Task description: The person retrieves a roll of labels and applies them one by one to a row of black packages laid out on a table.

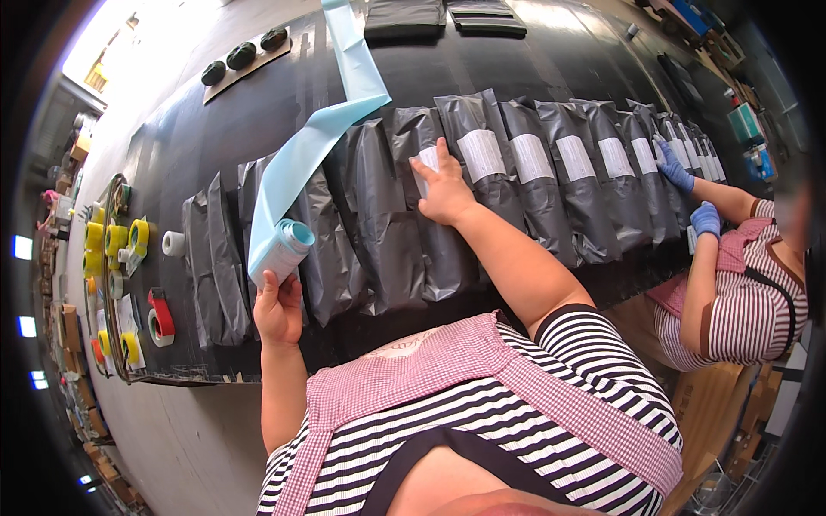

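Note:
A row of grey plastic mailing bags [387, 232] lies side by side across the dark table. My left hand [280, 311] grips the roll [284, 246] of a light blue label backing strip, whose loose length [297, 163] runs up over the bags toward the far edge. My right hand [446, 191] rests with fingers spread on a white label [424, 163] on one bag, partly covering it. Bags to the right of it carry white labels [482, 155]; those to the left show none.
At the left end lie yellow tape rolls [138, 236], a white roll [174, 243] and a red tape dispenser [161, 314]. Dark green bundles [242, 56] sit on cardboard at the back. Flat grey bags [404, 19] are stacked far off. A co-worker's blue-gloved hand [675, 165] touches bags at right.

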The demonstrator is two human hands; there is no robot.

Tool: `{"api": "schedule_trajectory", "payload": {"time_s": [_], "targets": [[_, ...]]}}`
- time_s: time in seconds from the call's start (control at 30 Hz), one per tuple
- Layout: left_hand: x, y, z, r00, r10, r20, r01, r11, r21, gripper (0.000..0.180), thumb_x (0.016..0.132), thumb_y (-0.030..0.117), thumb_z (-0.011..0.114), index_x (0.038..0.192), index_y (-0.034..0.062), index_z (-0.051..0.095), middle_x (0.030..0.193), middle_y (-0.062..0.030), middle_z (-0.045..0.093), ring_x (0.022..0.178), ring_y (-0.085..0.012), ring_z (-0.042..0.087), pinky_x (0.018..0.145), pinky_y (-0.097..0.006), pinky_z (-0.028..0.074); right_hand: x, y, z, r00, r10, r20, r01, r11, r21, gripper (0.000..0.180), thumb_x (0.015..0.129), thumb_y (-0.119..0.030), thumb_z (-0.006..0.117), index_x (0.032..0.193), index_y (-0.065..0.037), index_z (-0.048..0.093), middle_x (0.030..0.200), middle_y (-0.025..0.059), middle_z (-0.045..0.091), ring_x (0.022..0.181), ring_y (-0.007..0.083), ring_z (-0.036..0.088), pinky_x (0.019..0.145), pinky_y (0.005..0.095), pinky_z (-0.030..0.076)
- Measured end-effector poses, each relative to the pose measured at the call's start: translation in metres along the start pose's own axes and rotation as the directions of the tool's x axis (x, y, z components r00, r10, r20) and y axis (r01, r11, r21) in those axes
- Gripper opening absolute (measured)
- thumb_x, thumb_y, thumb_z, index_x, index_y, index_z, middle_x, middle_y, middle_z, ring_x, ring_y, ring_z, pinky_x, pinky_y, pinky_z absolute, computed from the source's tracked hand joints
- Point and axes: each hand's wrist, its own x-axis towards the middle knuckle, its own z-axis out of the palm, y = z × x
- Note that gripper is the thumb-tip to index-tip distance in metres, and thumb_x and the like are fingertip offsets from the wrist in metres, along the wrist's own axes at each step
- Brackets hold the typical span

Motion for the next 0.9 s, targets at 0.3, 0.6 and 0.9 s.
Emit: {"api": "schedule_trajectory", "payload": {"time_s": [0.3,0.6,0.9], "targets": [[-0.014,-0.003,0.036,0.997,0.071,-0.015,-0.069,0.991,0.119,0.043,0.096,0.03,0.068,0.128,0.0041,0.057,0.123,-0.009,0.064,0.116,-0.0228,0.06,0.098,-0.042,0.049,-0.015,-0.009,-0.013,0.972,-0.194,-0.134,0.158,0.957,-0.244,0.078,0.077,-0.02,0.074,0.149,-0.027,0.045,0.163,0.0255,0.012,0.147,0.043,0.024,0.119,0.0491,0.025],[-0.047,0.01,0.065,0.917,-0.189,0.35,0.191,0.981,0.029,0.053,0.096,0.035,0.066,0.135,0.002,0.052,0.124,-0.0122,0.062,0.116,-0.0222,0.06,0.094,-0.039,0.052,-0.107,-0.126,-0.035,0.378,-0.89,-0.256,0.905,0.413,-0.101,0.054,0.08,-0.018,0.076,0.132,-0.021,0.061,0.143,0.0079,0.052,0.131,0.0319,0.05,0.112,0.0456,0.038],[-0.036,0.022,0.028,0.913,-0.183,0.364,-0.015,0.878,0.478,0.019,0.098,0.015,0.064,0.11,0.0,0.065,0.096,-0.0061,0.068,0.079,-0.0134,0.065,0.071,-0.03,0.057,-0.105,-0.153,-0.015,0.55,-0.748,-0.372,0.789,0.611,-0.062,0.054,0.075,-0.027,0.081,0.126,-0.014,0.067,0.131,0.0093,0.062,0.114,0.029,0.061,0.098,0.0417,0.048]]}}
